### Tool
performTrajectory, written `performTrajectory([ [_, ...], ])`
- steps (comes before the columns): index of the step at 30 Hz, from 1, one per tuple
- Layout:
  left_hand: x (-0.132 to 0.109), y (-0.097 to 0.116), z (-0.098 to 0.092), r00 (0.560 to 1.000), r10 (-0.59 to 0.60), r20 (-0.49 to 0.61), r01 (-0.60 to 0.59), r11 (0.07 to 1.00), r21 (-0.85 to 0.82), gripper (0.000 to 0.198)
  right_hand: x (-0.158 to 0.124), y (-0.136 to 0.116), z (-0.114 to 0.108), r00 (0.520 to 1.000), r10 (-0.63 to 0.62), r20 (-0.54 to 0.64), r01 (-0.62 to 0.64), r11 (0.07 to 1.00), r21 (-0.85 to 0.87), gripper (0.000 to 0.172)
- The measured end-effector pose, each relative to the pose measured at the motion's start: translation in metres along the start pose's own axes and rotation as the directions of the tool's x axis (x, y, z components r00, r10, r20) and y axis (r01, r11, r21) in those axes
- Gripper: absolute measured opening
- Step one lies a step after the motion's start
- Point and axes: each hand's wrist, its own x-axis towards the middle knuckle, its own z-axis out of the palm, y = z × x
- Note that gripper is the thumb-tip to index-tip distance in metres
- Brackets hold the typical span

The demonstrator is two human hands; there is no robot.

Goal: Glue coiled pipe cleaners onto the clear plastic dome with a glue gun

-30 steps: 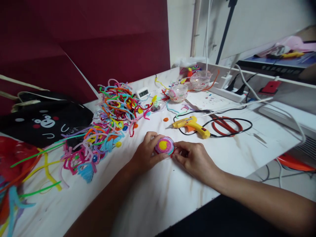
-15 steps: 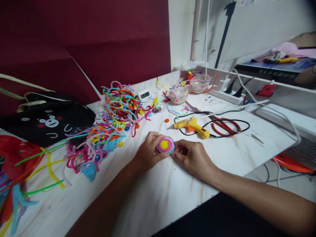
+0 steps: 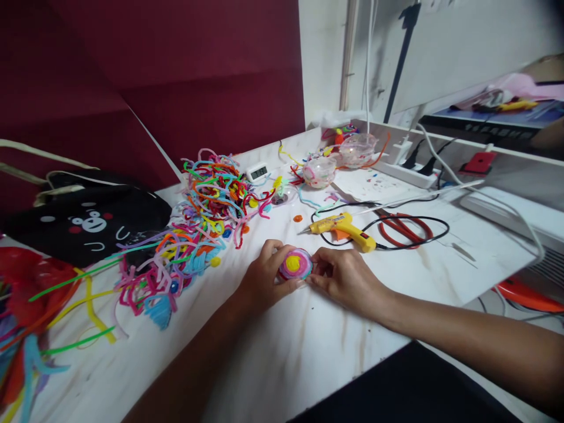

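A round coil of fuzzy stems, yellow in the middle with pink, lilac and darker rings around it, is held between my hands above the white table. My left hand grips its left side, thumb below and fingers above. On the right edge, the thumb and index finger of my right hand pinch the rim; whatever small end lies between those fingertips is hidden. Beyond my hands lies a yellow glue gun, its nozzle pointing left.
Tangled colourful stems spread across the left, beside a black bag and a red plastic bag. Clear bowls, a small digital clock, a power strip, red-handled pliers and cables lie farther back.
The camera view has shifted slightly. The coil is tilted a little differently in my hands, and both hands keep nearly the same grip.
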Motion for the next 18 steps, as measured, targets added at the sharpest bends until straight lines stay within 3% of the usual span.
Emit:
performTrajectory([
  [10,0.001,0.008,0.0,1.0,-0.007,-0.02,0.007,0.999,0.035,0.047,0.02,0.013,-0.011,0.993,-0.061,0.1,0.056,0.997,0.05,0.019],
  [15,-0.001,0.004,0.003,1.0,-0.004,-0.006,0.005,0.998,0.057,0.052,0.023,0.019,-0.014,0.984,-0.136,0.115,0.131,0.99,0.043,0.041],
  [18,-0.002,0.001,0.005,1.0,-0.007,0.003,0.006,0.998,0.07,0.054,0.024,0.019,-0.014,0.962,-0.227,0.151,0.221,0.974,0.058,0.032],
])
